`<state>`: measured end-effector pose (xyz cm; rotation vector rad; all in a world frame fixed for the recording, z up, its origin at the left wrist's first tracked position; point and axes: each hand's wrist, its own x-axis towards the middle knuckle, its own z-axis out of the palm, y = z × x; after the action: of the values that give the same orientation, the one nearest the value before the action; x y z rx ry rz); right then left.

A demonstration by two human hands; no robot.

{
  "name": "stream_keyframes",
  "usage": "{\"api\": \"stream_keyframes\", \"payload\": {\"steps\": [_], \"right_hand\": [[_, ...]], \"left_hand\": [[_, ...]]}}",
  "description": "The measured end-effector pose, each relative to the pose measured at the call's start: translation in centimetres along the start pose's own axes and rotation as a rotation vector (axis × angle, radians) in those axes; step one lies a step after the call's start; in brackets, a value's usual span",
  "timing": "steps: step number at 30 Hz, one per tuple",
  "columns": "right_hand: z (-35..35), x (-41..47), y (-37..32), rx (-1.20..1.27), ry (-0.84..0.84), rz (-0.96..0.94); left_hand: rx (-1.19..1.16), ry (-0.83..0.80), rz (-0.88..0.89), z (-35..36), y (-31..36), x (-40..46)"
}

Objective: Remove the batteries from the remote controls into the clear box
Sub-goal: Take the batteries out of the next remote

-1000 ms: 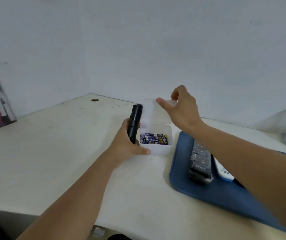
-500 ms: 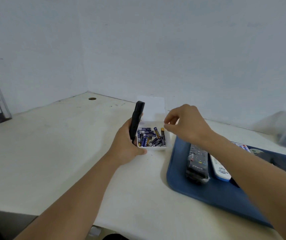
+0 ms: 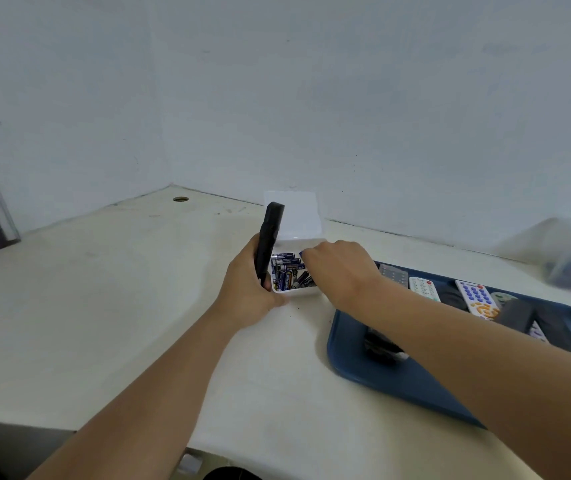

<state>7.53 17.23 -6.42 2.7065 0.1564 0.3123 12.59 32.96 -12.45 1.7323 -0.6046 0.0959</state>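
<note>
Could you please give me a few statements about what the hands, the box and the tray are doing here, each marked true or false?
1. The left hand grips a black remote held upright. True.
2. The clear box is empty. False: batteries lie in it.
3. The right hand reaches over the box. True.
4. The blue tray holds no remotes. False: several lie on it.
5. The box lid is closed. False: it stands open.
</note>
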Motion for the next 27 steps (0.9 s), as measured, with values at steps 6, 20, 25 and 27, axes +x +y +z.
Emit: {"api": "stream_keyframes", "payload": {"steps": [6,20,25,27], "right_hand": [[-0.8,0.9,0.0,-0.013,-0.098,-0.034],[-1.2,2.5,0.6,-0.140,-0.044,-0.148],[-0.4,2.2,2.2,0.333,-0.110,-0.100],[-0.2,2.0,2.7,0.609,0.009,-0.022]], "left_hand": [[-0.014,-0.012,-0.028,0.0,-0.5,0.4],[-0.008,0.009,-0.047,0.1,-0.1,0.3],[0.000,-0.009,-0.030,0.0,-0.4,0.4],[-0.014,-0.013,-0.026,0.1,-0.4,0.4]]}}
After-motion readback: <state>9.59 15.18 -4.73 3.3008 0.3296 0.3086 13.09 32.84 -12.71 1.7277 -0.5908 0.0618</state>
